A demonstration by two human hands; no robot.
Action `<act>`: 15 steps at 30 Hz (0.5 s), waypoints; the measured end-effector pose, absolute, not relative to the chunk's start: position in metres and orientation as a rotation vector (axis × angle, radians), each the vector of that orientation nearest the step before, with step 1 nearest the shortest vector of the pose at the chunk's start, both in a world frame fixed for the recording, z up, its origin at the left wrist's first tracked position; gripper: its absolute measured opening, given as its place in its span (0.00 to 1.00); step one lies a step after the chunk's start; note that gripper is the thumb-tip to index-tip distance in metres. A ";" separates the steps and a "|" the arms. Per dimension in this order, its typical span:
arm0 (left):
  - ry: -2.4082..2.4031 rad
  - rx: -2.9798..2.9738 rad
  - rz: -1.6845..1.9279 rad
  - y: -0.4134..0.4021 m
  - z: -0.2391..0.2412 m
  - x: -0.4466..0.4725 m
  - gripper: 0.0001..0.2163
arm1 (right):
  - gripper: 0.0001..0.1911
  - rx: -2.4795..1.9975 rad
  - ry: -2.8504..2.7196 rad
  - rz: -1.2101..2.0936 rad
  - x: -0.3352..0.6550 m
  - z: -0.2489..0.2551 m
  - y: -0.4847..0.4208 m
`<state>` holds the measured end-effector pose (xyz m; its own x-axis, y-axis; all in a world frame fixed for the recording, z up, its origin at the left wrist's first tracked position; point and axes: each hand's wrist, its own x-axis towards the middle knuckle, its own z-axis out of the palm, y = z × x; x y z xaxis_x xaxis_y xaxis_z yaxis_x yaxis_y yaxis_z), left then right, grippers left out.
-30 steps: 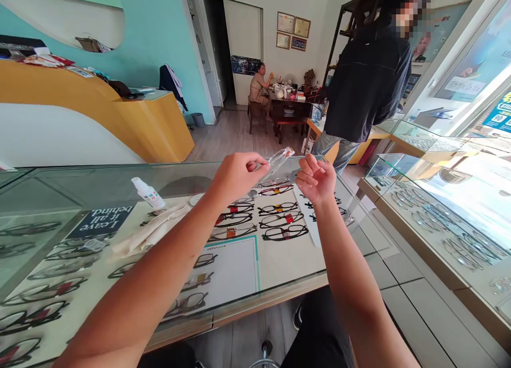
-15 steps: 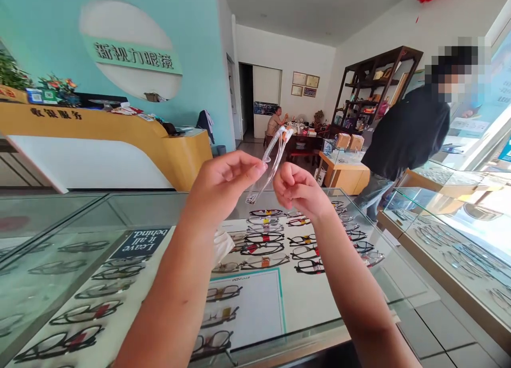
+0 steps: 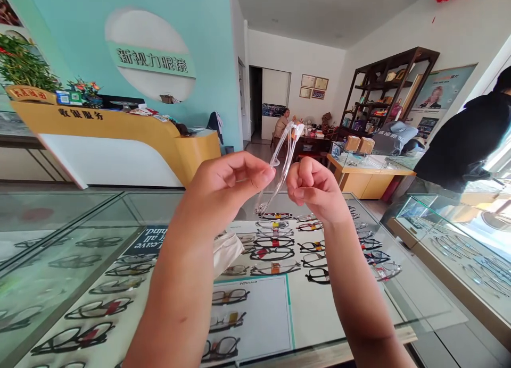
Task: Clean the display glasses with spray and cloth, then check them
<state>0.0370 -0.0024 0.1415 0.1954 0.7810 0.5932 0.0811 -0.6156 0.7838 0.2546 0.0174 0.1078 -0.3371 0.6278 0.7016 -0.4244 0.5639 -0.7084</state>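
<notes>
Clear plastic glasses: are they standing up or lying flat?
Standing up, tilted: the clear plastic glasses rise steeply, held between left hand and right hand.

Item: one eyeglass frame (image 3: 282,160) — clear, colourless plastic, see-through, its thin parts lying close together. Pose: stood on end and leaning, upper end high to the right, lower end down to the left. Location: raised in front of me — pinched mid-length by my left hand (image 3: 223,190), my right hand (image 3: 315,190) closed against its other side.
</notes>
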 end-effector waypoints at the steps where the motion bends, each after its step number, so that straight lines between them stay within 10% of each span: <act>1: 0.802 1.866 1.454 -0.003 0.141 0.039 0.09 | 0.18 -0.169 -1.585 1.072 0.256 0.109 0.017; 15: 0.793 1.846 1.531 -0.003 0.137 0.061 0.17 | 0.19 -0.153 -1.539 1.036 0.264 0.115 0.022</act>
<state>0.0606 -0.0027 0.1373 0.1537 0.7669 0.6231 0.0668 -0.6372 0.7678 0.2644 0.0216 0.1149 -0.2782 0.6208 0.7329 -0.4456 0.5926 -0.6710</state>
